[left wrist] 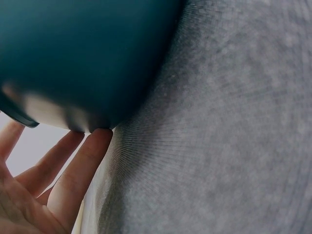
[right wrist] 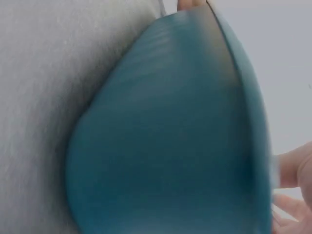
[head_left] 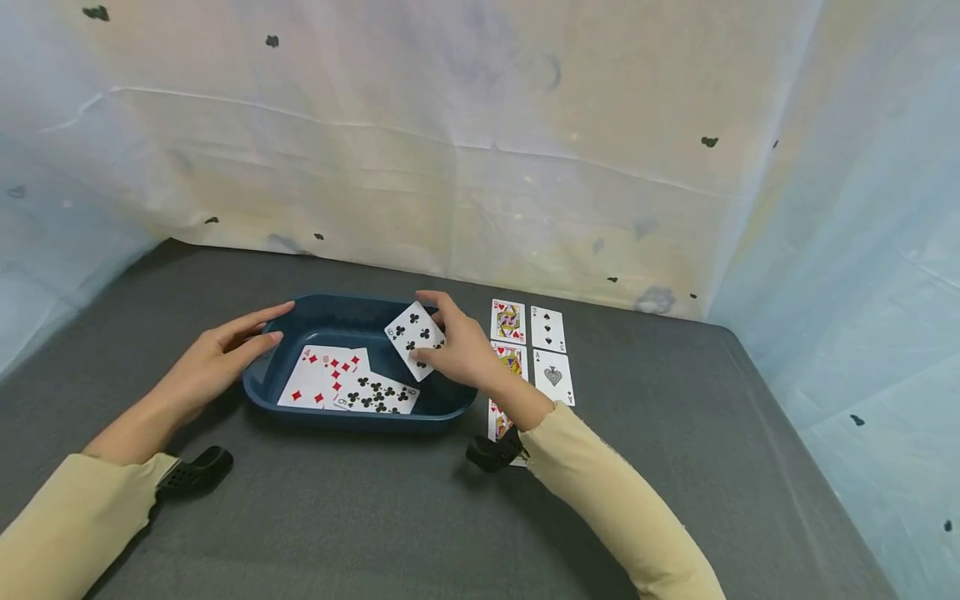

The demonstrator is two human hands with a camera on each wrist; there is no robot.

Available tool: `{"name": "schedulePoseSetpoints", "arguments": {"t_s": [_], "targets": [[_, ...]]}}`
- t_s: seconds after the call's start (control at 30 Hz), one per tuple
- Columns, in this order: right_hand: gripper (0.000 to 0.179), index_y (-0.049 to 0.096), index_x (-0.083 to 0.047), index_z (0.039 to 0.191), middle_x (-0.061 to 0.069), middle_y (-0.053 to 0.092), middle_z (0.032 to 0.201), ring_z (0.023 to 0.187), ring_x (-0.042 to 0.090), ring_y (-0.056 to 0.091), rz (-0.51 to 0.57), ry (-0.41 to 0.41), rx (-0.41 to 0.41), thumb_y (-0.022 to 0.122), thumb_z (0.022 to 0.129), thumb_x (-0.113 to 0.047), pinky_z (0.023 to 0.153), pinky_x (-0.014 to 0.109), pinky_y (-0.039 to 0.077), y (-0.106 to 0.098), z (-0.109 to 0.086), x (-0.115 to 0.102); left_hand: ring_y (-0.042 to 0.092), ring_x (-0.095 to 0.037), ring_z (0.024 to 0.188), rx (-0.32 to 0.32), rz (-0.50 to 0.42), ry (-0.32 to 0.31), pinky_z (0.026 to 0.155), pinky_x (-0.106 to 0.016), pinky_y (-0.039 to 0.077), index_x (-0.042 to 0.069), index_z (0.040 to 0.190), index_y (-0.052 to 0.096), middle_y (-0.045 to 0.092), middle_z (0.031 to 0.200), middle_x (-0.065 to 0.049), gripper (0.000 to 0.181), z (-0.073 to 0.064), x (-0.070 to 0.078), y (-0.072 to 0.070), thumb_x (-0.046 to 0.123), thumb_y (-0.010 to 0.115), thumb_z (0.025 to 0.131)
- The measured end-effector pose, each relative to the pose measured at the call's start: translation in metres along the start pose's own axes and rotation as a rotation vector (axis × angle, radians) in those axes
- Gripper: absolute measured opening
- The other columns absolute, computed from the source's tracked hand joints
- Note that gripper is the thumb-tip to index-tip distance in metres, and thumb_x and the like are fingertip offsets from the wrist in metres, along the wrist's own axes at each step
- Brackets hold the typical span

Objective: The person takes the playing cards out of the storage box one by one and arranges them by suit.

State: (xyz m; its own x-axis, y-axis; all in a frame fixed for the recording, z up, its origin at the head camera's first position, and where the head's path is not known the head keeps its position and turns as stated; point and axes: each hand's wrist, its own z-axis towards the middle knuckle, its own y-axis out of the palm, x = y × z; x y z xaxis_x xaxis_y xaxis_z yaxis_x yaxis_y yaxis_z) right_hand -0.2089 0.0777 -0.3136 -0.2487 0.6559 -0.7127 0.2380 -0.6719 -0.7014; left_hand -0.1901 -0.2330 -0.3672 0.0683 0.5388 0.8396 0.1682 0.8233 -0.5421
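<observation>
My right hand (head_left: 465, 350) pinches a white playing card (head_left: 415, 340) with black clubs, held tilted over the right part of a dark blue tray (head_left: 352, 423). Inside the tray lie a four of diamonds (head_left: 302, 383), another diamonds card partly covered, and a clubs card (head_left: 382, 396) overlapping it. My left hand (head_left: 217, 354) is at the tray's left end, thumb and fingers extended along the rim. In the left wrist view, fingertips (left wrist: 100, 134) touch the tray's outer wall (left wrist: 87, 58). The right wrist view mostly shows the tray's outside (right wrist: 165, 126), hiding the held card.
Right of the tray, face cards of hearts (head_left: 508, 321) form a column, partly hidden by my right wrist. Beside them lie a spades card (head_left: 548, 330) and an ace of spades (head_left: 553, 377). A grey cloth covers the table (head_left: 337, 517); pale sheets (head_left: 450, 192) hang behind.
</observation>
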Motion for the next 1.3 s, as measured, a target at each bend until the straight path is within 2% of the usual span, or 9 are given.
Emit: {"name": "schedulePoseSetpoints", "arguments": {"t_s": [0.13,0.23,0.4,0.6,0.73,0.83,1.03,1.2,1.3], "targets": [[0.074,0.036,-0.019,0.146,0.016,0.059,0.114,0.090,0.025,0.065,0.104,-0.029,0.040,0.073,0.083,-0.005,0.071,0.030,0.055,-0.012,-0.005,0.007,0.024,-0.047,0.135,0.002,0.004,-0.001,0.093,-0.063,0.035,0.029,0.152,0.026,0.020,0.155,-0.025,0.057,0.000,0.000,-0.001,0.043,0.046,0.100],[0.073,0.038,-0.017,0.145,0.016,0.055,0.112,0.081,0.023,0.063,0.195,-0.038,0.076,0.073,0.083,-0.004,0.067,0.029,0.053,-0.020,-0.008,0.017,0.024,-0.048,0.135,0.000,0.008,0.001,0.092,-0.062,0.035,0.029,0.152,0.026,0.020,0.155,-0.026,0.057,-0.001,-0.001,-0.001,0.043,0.046,0.100],[0.073,0.035,-0.015,0.146,0.016,0.051,0.114,0.069,0.016,0.056,0.301,-0.032,0.142,0.073,0.084,-0.007,0.062,0.026,0.047,-0.035,-0.014,0.036,0.027,-0.043,0.133,0.007,0.033,-0.006,0.088,-0.048,0.039,0.031,0.152,0.028,0.023,0.155,-0.024,0.057,-0.002,-0.001,-0.003,0.044,0.046,0.100],[0.071,0.033,-0.016,0.146,0.018,0.052,0.116,0.093,0.021,0.062,0.443,0.055,0.217,0.070,0.086,-0.004,0.069,0.024,0.051,-0.049,-0.017,0.057,0.029,-0.041,0.131,0.014,0.046,-0.001,0.082,-0.033,0.038,0.031,0.151,0.029,0.025,0.153,-0.024,0.056,-0.004,-0.004,-0.005,0.042,0.047,0.100],[0.072,0.032,-0.016,0.147,0.018,0.054,0.121,0.105,0.029,0.061,0.443,0.105,0.261,0.069,0.087,-0.004,0.072,0.025,0.052,-0.060,-0.018,0.074,0.029,-0.041,0.131,0.009,0.045,-0.017,0.086,-0.041,0.039,0.031,0.152,0.027,0.024,0.153,-0.025,0.057,-0.004,-0.004,-0.006,0.044,0.046,0.100],[0.072,0.030,-0.016,0.149,0.019,0.054,0.124,0.106,0.029,0.059,0.402,0.134,0.297,0.067,0.088,-0.005,0.072,0.024,0.050,-0.067,-0.018,0.089,0.028,-0.043,0.131,0.010,0.038,-0.015,0.087,-0.043,0.038,0.030,0.152,0.027,0.023,0.154,-0.026,0.057,-0.006,-0.004,-0.007,0.043,0.045,0.100],[0.071,0.030,-0.013,0.149,0.022,0.056,0.117,0.090,0.016,0.057,0.331,0.197,0.382,0.066,0.088,-0.004,0.070,0.026,0.047,-0.081,-0.017,0.122,0.030,-0.042,0.126,0.021,0.038,0.009,0.078,-0.025,0.036,0.027,0.152,0.028,0.026,0.151,-0.027,0.056,-0.009,-0.006,-0.008,0.039,0.046,0.101],[0.072,0.027,-0.011,0.150,0.021,0.055,0.114,0.083,0.008,0.052,0.282,0.250,0.400,0.065,0.089,-0.005,0.072,0.025,0.045,-0.092,-0.018,0.147,0.032,-0.039,0.121,0.033,0.036,0.017,0.072,-0.019,0.036,0.027,0.152,0.029,0.029,0.149,-0.027,0.055,-0.011,-0.007,-0.008,0.039,0.047,0.101],[0.072,0.026,-0.010,0.150,0.021,0.054,0.115,0.082,0.010,0.051,0.246,0.287,0.399,0.065,0.090,-0.006,0.069,0.022,0.043,-0.099,-0.019,0.160,0.032,-0.039,0.121,0.033,0.027,0.024,0.071,-0.017,0.036,0.027,0.152,0.030,0.028,0.150,-0.026,0.055,-0.012,-0.006,-0.007,0.038,0.047,0.101]]}}
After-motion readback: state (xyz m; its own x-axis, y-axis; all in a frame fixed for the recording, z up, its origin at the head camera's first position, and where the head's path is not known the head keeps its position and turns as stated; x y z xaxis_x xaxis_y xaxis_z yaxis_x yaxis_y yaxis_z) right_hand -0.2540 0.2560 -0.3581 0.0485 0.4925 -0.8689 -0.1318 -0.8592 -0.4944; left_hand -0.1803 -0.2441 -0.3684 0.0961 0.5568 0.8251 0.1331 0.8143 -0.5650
